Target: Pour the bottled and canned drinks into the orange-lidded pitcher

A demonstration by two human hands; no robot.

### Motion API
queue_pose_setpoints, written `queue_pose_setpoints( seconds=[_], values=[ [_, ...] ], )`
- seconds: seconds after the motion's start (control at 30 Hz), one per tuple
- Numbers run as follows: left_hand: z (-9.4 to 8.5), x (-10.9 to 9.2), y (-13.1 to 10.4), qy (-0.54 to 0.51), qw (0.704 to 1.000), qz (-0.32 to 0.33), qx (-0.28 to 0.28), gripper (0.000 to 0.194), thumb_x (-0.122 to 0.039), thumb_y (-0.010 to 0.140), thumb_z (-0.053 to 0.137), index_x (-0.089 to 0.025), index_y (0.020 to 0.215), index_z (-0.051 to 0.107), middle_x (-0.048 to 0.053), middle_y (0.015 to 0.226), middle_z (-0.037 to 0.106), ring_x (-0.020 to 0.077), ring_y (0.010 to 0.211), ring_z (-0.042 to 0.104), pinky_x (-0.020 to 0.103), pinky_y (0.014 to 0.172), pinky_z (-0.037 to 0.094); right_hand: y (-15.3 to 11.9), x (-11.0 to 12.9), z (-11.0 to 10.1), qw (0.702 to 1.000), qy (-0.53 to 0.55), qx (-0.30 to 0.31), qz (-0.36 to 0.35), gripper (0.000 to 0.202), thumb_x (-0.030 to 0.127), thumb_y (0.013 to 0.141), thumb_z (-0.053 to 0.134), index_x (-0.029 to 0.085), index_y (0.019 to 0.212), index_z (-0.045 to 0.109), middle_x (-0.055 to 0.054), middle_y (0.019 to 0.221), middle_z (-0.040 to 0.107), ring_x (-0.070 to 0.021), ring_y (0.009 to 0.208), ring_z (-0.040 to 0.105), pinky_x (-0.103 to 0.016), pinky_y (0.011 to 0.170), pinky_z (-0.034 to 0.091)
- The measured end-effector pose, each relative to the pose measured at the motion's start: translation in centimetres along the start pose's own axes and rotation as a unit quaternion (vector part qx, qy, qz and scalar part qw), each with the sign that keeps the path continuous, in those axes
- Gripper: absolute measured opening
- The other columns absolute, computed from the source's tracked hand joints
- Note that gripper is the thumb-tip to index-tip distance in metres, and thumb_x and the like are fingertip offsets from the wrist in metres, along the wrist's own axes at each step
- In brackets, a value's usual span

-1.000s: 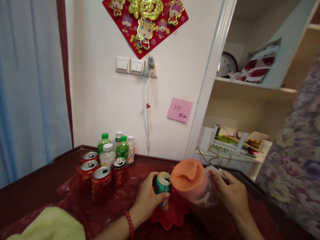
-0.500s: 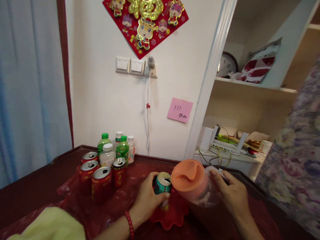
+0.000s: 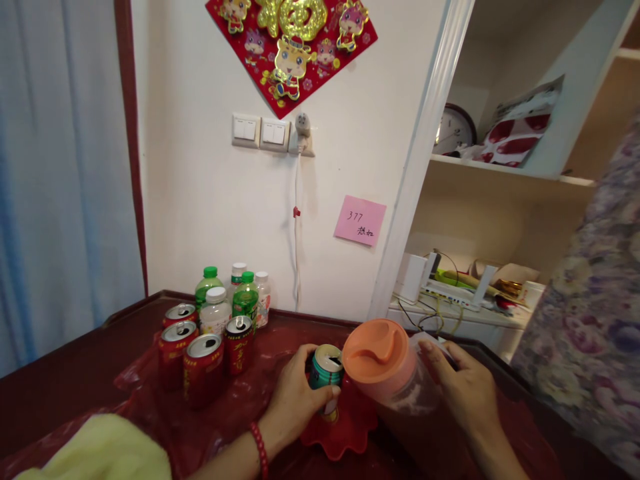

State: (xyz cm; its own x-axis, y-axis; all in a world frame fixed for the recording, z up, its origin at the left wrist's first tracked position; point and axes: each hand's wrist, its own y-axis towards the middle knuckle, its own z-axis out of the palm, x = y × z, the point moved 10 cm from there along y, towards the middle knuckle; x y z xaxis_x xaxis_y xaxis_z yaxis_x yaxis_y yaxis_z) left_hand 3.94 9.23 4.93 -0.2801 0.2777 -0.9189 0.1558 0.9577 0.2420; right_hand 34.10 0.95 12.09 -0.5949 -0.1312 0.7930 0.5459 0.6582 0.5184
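My left hand, with a red bead bracelet on its wrist, is wrapped round a small green drink can with an opened top. The can is over a red scallop-edged dish; whether it rests on it I cannot tell. My right hand grips the handle of a clear plastic pitcher with an orange lid. The pitcher is tilted toward the can, its lid close beside the can's rim. Its lower part is dim against the dark table.
Several opened red cans and several capped bottles stand at the left on the red plastic-covered table. A yellow cloth lies at the front left. Behind are a wall and, at the right, a shelf with a white router.
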Motion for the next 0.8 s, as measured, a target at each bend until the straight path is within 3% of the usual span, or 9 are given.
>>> queue_pose_setpoints(
  seconds=[0.8],
  values=[
    [0.1, 0.04, -0.01, 0.003, 1.0, -0.006, 0.002, 0.056, -0.011, 0.061, 0.079, -0.02, 0.114, 0.061, 0.008, 0.12, 0.074, 0.0279, 0.113, 0.066, 0.037, 0.098, 0.048, 0.0, 0.16, 0.0, 1.0, -0.008, -0.001, -0.005, 0.055, 0.075, 0.078, 0.061, 0.023, 0.063, 0.059, 0.004, 0.057, 0.047, -0.0177, 0.062, 0.046, -0.029, 0.06, 0.035]
  ],
)
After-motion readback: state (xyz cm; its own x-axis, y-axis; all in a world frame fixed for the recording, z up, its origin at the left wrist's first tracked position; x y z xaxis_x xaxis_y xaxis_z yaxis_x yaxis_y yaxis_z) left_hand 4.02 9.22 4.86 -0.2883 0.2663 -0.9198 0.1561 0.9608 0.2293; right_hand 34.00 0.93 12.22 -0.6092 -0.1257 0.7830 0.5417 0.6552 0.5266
